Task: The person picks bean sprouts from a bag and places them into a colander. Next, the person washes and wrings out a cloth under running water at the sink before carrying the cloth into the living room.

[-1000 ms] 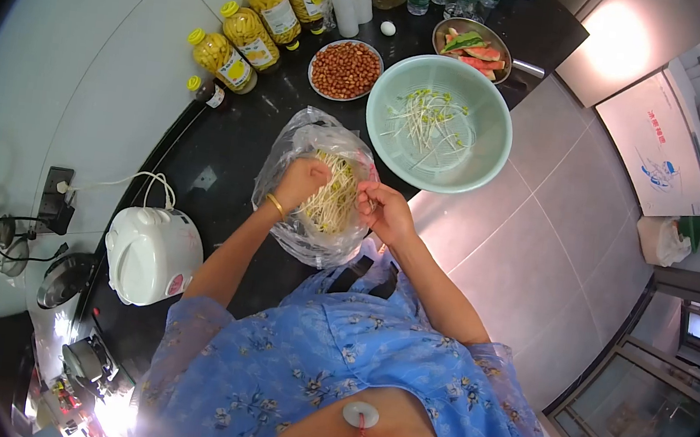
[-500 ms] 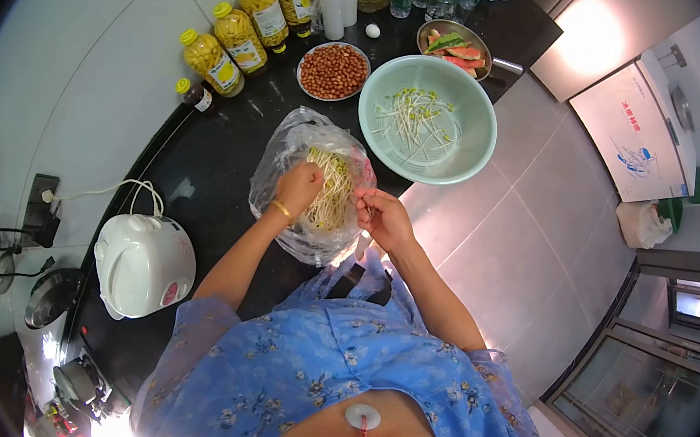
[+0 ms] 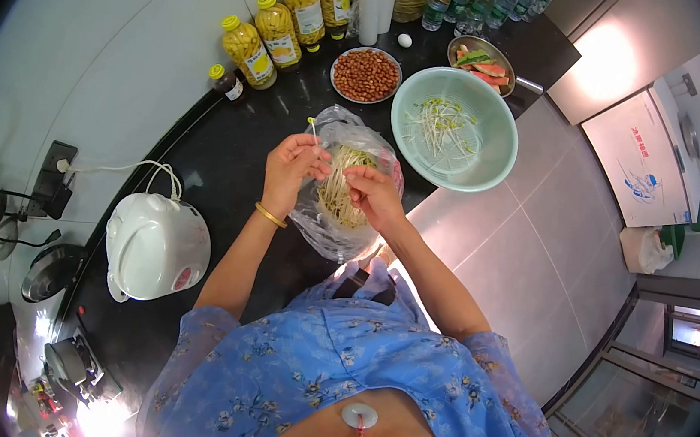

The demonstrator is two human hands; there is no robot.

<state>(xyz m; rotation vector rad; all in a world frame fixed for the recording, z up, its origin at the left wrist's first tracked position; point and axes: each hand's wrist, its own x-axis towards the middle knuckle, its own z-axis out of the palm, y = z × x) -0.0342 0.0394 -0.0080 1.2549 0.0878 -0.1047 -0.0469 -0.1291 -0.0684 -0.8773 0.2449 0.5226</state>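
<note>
My left hand (image 3: pixel 291 170), with a gold bangle at the wrist, pinches a single bean sprout (image 3: pixel 314 131) whose yellow-green head points up. Close to it on the right, my right hand (image 3: pixel 373 193) has its fingertips pressed together over the bag; what they hold is too small to make out. Under both hands a clear plastic bag (image 3: pixel 313 214) lies open on the black counter, full of bean sprouts (image 3: pixel 340 196). Beyond it to the right, a pale green basin (image 3: pixel 497 140) holds a small heap of sprouts (image 3: pixel 442 128).
A plate of peanuts (image 3: pixel 366 75), an egg (image 3: pixel 405 41) and a pan of watermelon rinds (image 3: pixel 489 70) stand behind. Yellow-filled jars (image 3: pixel 250 53) line the wall, water bottles (image 3: pixel 480 11) the back. A white rice cooker (image 3: pixel 158 247) sits at the left.
My left hand has lifted out of the bag with one sprout and turned its fingers up. My right hand has moved left over the sprouts. The camera view has shifted slightly.
</note>
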